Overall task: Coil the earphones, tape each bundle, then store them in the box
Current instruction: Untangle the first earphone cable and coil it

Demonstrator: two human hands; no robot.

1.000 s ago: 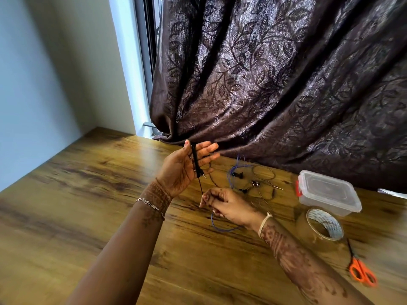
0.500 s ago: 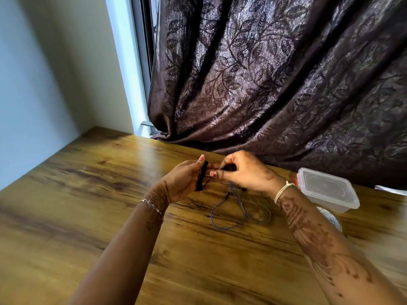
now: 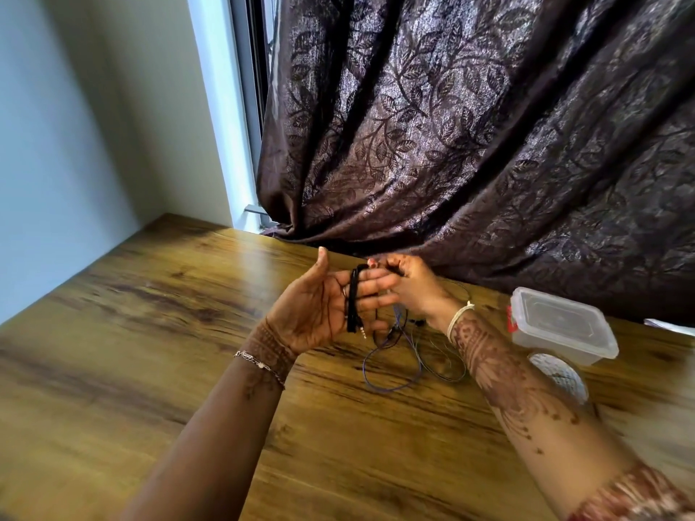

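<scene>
My left hand (image 3: 323, 306) is held palm up above the table with straight fingers. Loops of a black earphone cable (image 3: 353, 302) are wound around those fingers, and the metal jack hangs near the palm's lower edge. Just behind the left fingertips, my right hand (image 3: 411, 291) pinches the free black end of that cable. A second pair of earphones with a blue cable (image 3: 391, 370) lies in loose loops on the wooden table (image 3: 150, 332), under and in front of my hands. The clear plastic box (image 3: 560, 330) with its lid on stands to the right.
A roll of tape (image 3: 560, 374) lies in front of the box, partly hidden by my right forearm. A dark leaf-patterned curtain (image 3: 470, 126) hangs down to the table's back edge. A pale wall borders the table on the left.
My left hand has turned palm up and opened its fingers, showing the wound black cable. My right hand has moved up behind the left fingertips, carrying the cable end around.
</scene>
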